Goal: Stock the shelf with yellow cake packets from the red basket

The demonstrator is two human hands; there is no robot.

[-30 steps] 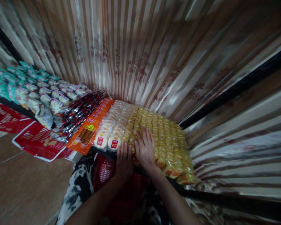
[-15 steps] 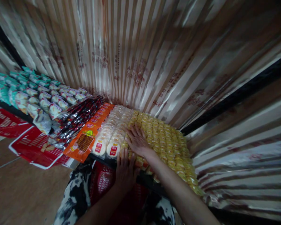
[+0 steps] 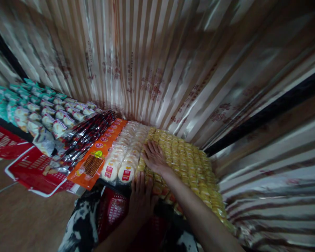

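Rows of yellow snack packets (image 3: 189, 164) lie side by side on a low shelf. My right hand (image 3: 154, 157) lies flat on their left rows, fingers spread toward the back. My left hand (image 3: 141, 196) presses against the front ends of those same rows at the shelf's front edge (image 3: 115, 183), fingers together and pointing up. Neither hand grips a packet. Pale round cake packets (image 3: 126, 154) with red labels lie just left of my hands.
Further left lie orange packets (image 3: 98, 157), dark red-black packets (image 3: 89, 134) and white-green packets (image 3: 36, 108). A striped shiny wall (image 3: 152, 63) backs the shelf. A red basket (image 3: 115, 210) sits below my arms. Red boxes (image 3: 34, 169) lie on the brown floor.
My right hand slid left and further back across the yellow packets. My left hand stayed at their front ends. The view drifted slightly.
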